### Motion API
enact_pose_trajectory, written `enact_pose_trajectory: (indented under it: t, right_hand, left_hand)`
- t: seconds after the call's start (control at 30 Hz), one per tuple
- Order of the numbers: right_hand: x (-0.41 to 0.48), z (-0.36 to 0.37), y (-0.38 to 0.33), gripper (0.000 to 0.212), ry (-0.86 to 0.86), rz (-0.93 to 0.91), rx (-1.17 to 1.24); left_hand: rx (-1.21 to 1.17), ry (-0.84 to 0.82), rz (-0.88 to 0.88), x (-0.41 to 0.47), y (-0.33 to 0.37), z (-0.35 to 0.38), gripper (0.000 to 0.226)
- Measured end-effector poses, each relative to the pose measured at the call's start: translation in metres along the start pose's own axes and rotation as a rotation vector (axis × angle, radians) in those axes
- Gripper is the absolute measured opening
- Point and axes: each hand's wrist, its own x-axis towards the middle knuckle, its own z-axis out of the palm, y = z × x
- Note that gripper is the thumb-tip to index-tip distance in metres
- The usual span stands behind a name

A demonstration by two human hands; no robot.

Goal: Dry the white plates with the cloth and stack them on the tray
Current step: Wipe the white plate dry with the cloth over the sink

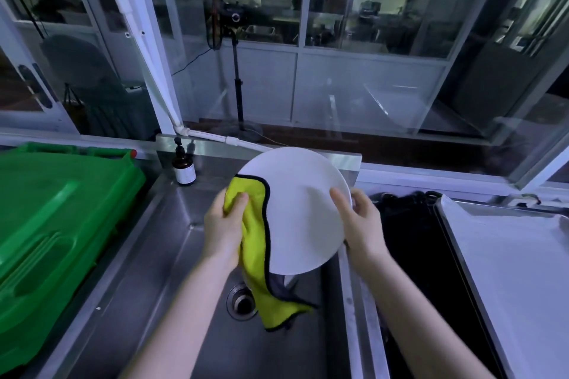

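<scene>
Drying step in hand. You've got the white plate up over the sink, tilted, face toward you. R hand grips its right rim, thumb on the face, fingers behind. L hand is curled round the yellow cloth, pressing it on the plate's left edge w/ the tail hanging down toward the drain. Most of the face looks unwiped, so I'd call it early on this plate. Next: sweep the cloth across the face, do the back, then carry the plate over to the tray on your right. Keep that R grip firm, as a wet rim may slip.
</scene>
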Motion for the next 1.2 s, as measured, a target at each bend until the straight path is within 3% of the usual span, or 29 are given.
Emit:
enact_pose_trajectory:
  t: [0.07,0.17,0.3,0.37,0.5,0.57,0.7,0.83,0.93,1.03,1.2]
  right_hand:
    - [0.017,-0.015,-0.015,0.027,-0.204,-0.031,-0.117]
    - [0.031,-0.02,-0.037,0.022,-0.444,-0.075,-0.331]
    - [0.031,-0.015,-0.042,0.024,-0.519,-0.143,-0.515]
    - [0.027,-0.018,-0.036,0.027,-0.454,-0.096,-0.4]
    - [0.001,-0.003,-0.004,0.028,0.093,0.105,0.049]
    - [-0.012,0.009,0.008,0.021,0.193,0.203,0.166]
    - [0.001,-0.006,0.004,0.032,-0.071,0.095,0.025]
    - [0.029,-0.019,-0.027,0.017,-0.454,0.002,-0.26]
    - [0.029,-0.012,-0.029,0.022,-0.549,0.023,-0.369]
    - [0.027,-0.011,-0.024,0.023,-0.42,0.028,-0.319]
    - [-0.003,0.025,0.013,0.021,0.196,0.252,0.13]
  left_hand:
    - [0.074,-0.103,0.131,0.007,0.011,-0.007,0.017]
    - [0.287,-0.38,0.36,0.011,0.033,-0.004,0.016]
    - [0.487,-0.54,0.407,0.008,0.035,0.004,0.022]
    - [0.417,-0.466,0.364,0.007,0.023,0.001,0.025]
    - [0.081,-0.053,0.062,-0.012,-0.003,0.003,0.048]
    - [0.069,-0.002,0.011,-0.016,-0.007,0.005,0.054]
    - [0.139,-0.082,0.103,-0.004,-0.004,-0.011,0.05]
    - [0.35,-0.412,0.286,0.007,0.018,-0.015,0.043]
    - [0.498,-0.537,0.358,0.012,0.021,-0.012,0.042]
    - [0.354,-0.403,0.244,0.009,0.005,-0.016,0.045]
    - [0.037,0.135,-0.075,-0.023,-0.028,0.007,0.057]
